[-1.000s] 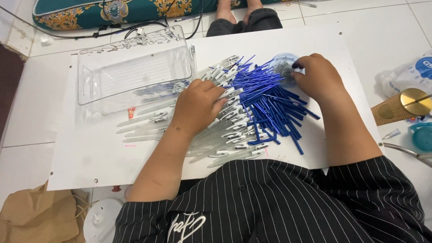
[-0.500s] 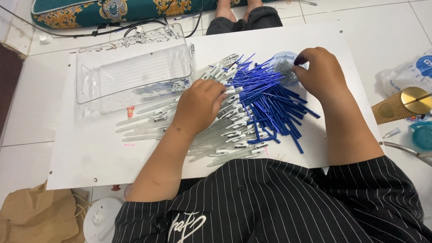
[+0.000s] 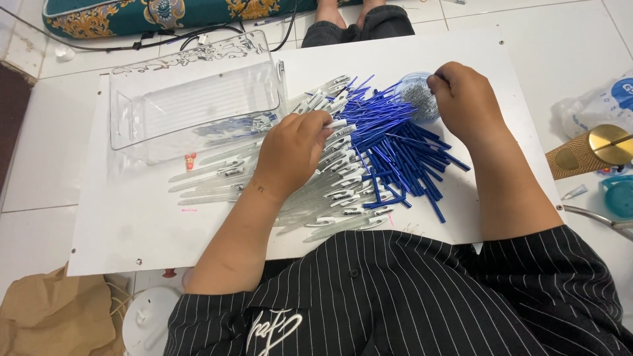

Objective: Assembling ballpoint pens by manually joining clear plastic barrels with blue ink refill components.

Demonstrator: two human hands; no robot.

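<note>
The left hand (image 3: 293,148) pinched a clear pen barrel (image 3: 330,120); the right hand (image 3: 465,99) nipped springs (image 3: 417,97). A nudge could probably scatter the blue refills (image 3: 395,151) off the surface (image 3: 132,224).

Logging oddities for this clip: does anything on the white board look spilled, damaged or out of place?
Nothing stands out. Clear pen barrels and blue refills lie in loose heaps on the white board, the clear tray sits flat, and both hands rest on the piles.
</note>
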